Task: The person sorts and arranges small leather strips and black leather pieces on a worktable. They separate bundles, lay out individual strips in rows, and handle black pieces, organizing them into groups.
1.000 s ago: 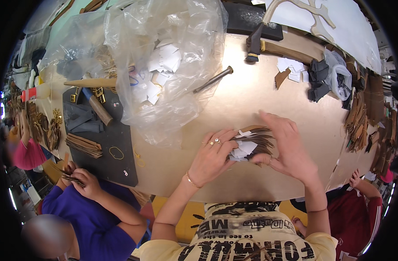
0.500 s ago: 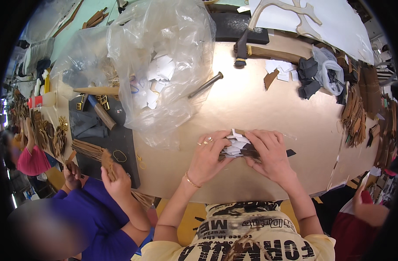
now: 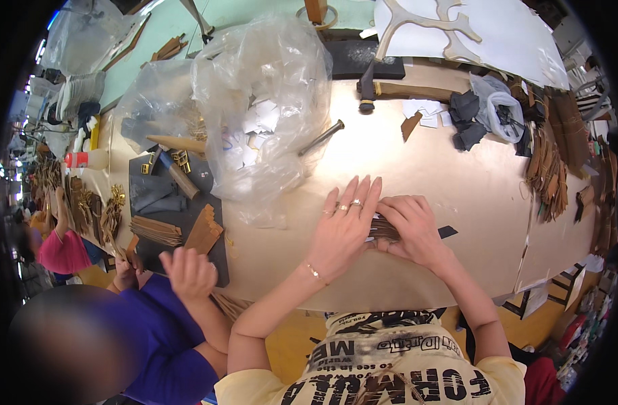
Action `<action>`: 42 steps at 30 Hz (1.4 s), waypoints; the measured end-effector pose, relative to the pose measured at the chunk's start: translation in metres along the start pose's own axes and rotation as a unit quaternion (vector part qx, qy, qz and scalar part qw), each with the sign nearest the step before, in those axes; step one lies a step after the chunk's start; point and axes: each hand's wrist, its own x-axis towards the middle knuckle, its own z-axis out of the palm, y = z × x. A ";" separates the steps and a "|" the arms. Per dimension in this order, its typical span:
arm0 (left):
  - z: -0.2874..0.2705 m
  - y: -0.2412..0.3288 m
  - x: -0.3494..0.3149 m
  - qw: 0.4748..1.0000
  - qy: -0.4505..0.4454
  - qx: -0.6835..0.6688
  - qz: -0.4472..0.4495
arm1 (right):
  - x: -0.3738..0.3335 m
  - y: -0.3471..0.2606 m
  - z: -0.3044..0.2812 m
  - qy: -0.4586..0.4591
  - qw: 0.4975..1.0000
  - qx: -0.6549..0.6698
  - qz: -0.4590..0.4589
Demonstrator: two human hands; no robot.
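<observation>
My right hand (image 3: 412, 228) is closed round a stack of thin dark brown strips (image 3: 384, 229), standing close above the table in front of me. Against the left end of that stack lies the palm side of my left hand (image 3: 346, 223), its fingers stretched out and two rings on them. Most of the stack is hidden between the two hands. Just right of my right hand, a small black flat piece (image 3: 447, 232) lies on the table.
A large clear plastic bag (image 3: 268, 121) with white pieces lies ahead left, beside a metal rod (image 3: 321, 138). A black mat (image 3: 218, 260) holds brown strip bundles and a hammer (image 3: 177, 174). Brown strips (image 3: 549, 169) are piled right. A co-worker's hand (image 3: 191, 273) is at my left.
My left hand has loosened its grip and straightened its fingers against the stack's end; the white pieces are now hidden. The co-worker's brown bundle now lies on the mat.
</observation>
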 end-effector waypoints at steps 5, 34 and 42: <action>0.005 0.001 0.006 0.996 -0.065 -0.055 0.004 | 0.000 0.005 -0.003 0.006 0.998 0.047 0.031; 0.045 -0.025 -0.050 0.404 -0.124 -0.898 -0.121 | -0.021 0.041 -0.063 0.138 0.944 0.127 0.271; 0.047 -0.036 -0.067 0.394 -0.046 -0.901 -0.178 | -0.010 0.088 -0.060 0.197 0.938 -0.055 0.280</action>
